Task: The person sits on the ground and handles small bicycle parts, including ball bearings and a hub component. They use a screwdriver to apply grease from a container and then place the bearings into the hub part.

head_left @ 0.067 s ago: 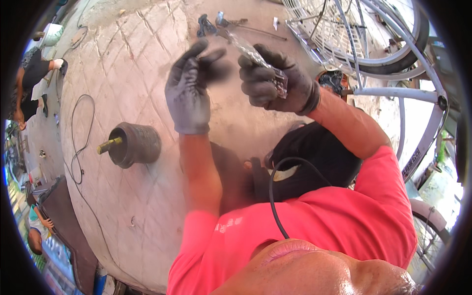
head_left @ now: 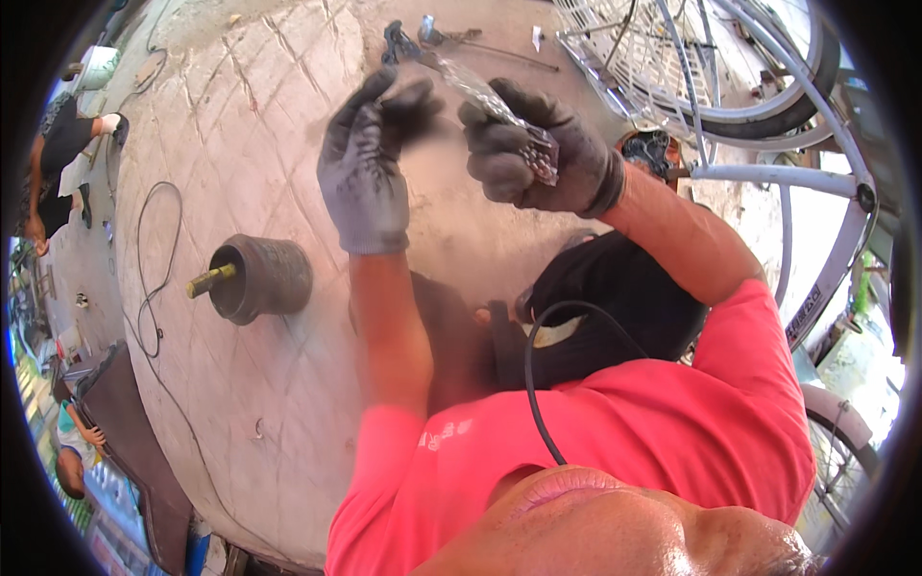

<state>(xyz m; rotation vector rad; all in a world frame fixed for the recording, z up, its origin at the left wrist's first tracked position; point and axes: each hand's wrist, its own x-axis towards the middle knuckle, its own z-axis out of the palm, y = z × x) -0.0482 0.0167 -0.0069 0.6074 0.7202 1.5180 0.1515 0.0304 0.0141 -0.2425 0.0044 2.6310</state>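
In my right hand, in a dark work glove, is a clear plastic bag that slants up and to the left. Small shiny round bits show in its lower end, below my curled fingers. My left hand, also gloved, is raised beside the bag and does not touch it. Its fingers are apart and bent toward the bag, slightly blurred, with nothing visible in them.
A dark pot with a yellow-handled tool lies on the floor at left, near a thin cable. Hand tools lie beyond my hands. A bicycle wheel and frame stand at right; people are at far left.
My left hand has shifted slightly up and to the left. The right hand keeps its grip on the bag, nearly in the same place.
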